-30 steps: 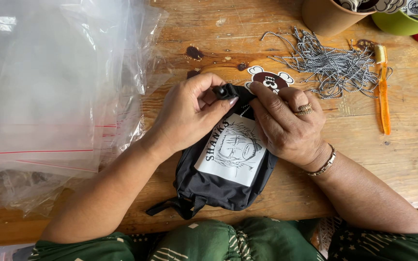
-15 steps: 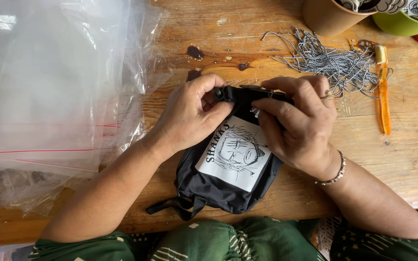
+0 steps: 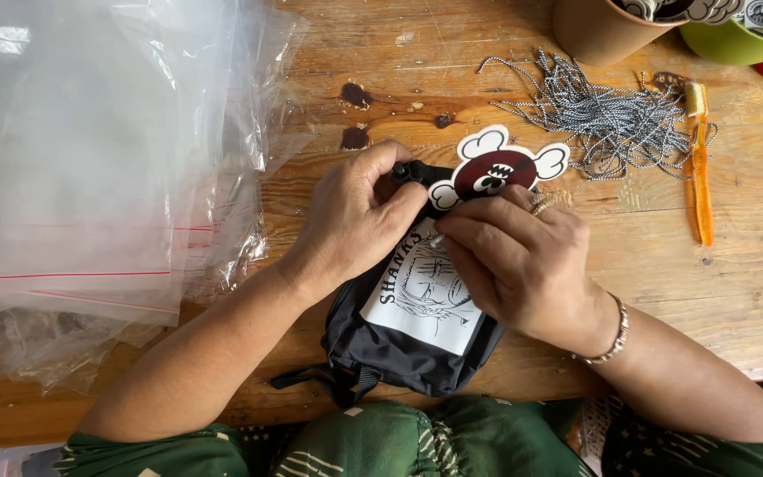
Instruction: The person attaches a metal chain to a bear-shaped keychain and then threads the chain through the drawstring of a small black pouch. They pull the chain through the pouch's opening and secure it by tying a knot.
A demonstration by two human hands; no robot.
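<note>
Pouch (image 3: pixel 399 340), one, black with a white printed panel, lies on the wooden table (image 3: pixel 735 291) just under both hands, its top end raised to the fingers so it can be worked. Left hand (image 3: pixel 355 225) pinches a small black fastener (image 3: pixel 412 170) between thumb and forefinger; right hand (image 3: pixel 523 261) has its fingertips closed on one round maroon tag (image 3: pixel 496 170), pressing it to the pouch top. Beyond the fingers: one heap of speckled cords (image 3: pixel 611 119), one orange tool (image 3: pixel 699 177), two tubs. Left of them, a stack of clear bags (image 3: pixel 90 177), too many to count

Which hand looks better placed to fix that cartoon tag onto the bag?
Probably the right hand: its fingertips are at the tag, while the left hand pinches the bag top.
</note>
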